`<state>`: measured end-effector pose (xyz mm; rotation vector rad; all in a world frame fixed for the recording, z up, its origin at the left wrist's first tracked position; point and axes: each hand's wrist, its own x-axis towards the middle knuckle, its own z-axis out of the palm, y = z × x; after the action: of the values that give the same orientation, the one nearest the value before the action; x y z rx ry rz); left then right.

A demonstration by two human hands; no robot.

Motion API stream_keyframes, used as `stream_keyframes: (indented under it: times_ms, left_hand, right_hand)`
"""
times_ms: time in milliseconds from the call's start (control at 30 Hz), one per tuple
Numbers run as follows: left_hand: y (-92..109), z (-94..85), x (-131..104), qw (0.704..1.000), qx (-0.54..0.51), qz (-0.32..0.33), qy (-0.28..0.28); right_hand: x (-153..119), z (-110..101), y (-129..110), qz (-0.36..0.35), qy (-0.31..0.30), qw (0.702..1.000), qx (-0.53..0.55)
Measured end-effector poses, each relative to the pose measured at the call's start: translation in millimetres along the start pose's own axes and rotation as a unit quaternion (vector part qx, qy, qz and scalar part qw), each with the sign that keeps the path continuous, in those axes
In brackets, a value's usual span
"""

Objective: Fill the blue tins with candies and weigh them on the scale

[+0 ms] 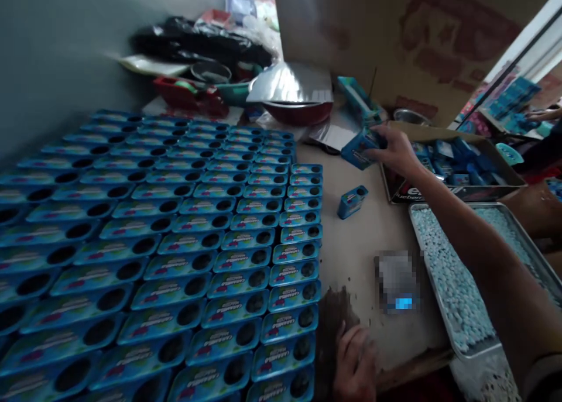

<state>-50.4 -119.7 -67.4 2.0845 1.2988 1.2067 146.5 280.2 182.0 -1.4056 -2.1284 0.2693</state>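
Observation:
My right hand reaches out over the table and grips a blue candy box, thumb and fingers closed on it. Just below it, a single blue candy box stands apart on the tabletop. At the near table edge rests my left hand, its fingers curled in and nothing visible in them. Left of both hands, many blue candy boxes are packed in tight rows, each with a round dark opening on its top.
A metal tray of pale blue candies lies under my right forearm. Behind it stands a cardboard carton of blue packs. A pixelated object sits mid-table. A red bowl, tape dispenser and black plastic bag are at the back.

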Motion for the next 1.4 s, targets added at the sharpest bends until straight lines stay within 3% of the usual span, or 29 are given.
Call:
stream_keyframes:
  times_ms: [33,100,167,300,433,567,700,767,833,900,967,1067,1167,1300,1400]
  left_hand:
    - [1.4,1.4,1.9,1.0,0.017,0.002,0.018]
    - [2.6,3.2,6.5,0.998,0.033,0.008,0.046]
    - [1.7,2.5,11.4,0.997,0.035,0.023,0.064]
    - [-3.3,-3.5,19.9,0.994,0.029,0.066,0.079]
    - [-5.2,-5.8,25.4,0.994,0.027,0.066,0.088]
    - [-7.0,-2.3,26.8,0.992,0.02,0.062,0.106]
    - [-10.8,-1.6,27.6,0.991,0.025,0.068,0.111]
    - [-12.4,-2.8,28.7,0.991,0.031,0.075,0.108]
    - [-14.1,-4.3,30.0,0.99,0.04,0.085,0.105]
    - [-15.9,-5.6,30.7,0.989,0.053,0.094,0.101]
    - [-18.0,-6.6,30.7,0.987,0.069,0.106,0.101]
    - [-21.6,-8.0,30.3,0.98,0.1,0.137,0.108]
    - [-25.0,-9.7,31.2,0.975,0.127,0.155,0.101]
    - [-23.1,-11.4,32.3,0.968,0.164,0.169,0.087]
    - [-13.3,-10.6,31.2,0.967,0.188,0.149,0.084]
  right_hand:
    - [-21.6,-24.7,-10.6,-0.007,-0.011,1.0,0.014]
    - [-75.7,-61.8,-32.8,-0.004,-0.104,0.994,0.022]
    - [-135.1,-75.2,-52.0,0.018,-0.198,0.98,-0.012]
    - [-231.3,-48.1,-68.2,0.087,-0.305,0.944,-0.095]
    - [-275.0,-14.7,-58.6,0.121,-0.297,0.94,-0.116]
    - [-296.9,-18.3,-30.9,0.102,-0.205,0.969,-0.088]
    - [-346.4,-41.7,35.3,0.149,-0.066,0.978,-0.132]
    - [-377.6,-44.3,77.7,0.202,-0.069,0.958,-0.193]
    - [-401.6,-37.4,113.4,0.253,-0.117,0.934,-0.223]
    - [-412.2,-25.8,134.4,0.255,-0.149,0.928,-0.23]
    - [-410.0,-16.1,139.7,0.225,-0.149,0.935,-0.229]
    - [-396.8,-11.0,130.6,0.209,-0.106,0.957,-0.172]
    - [-390.0,-13.1,123.5,0.281,-0.025,0.959,0.0]
    - [-393.0,-26.4,133.5,0.374,0.079,0.911,0.157]
    - [-391.4,-49.5,147.5,0.422,0.178,0.833,0.311]
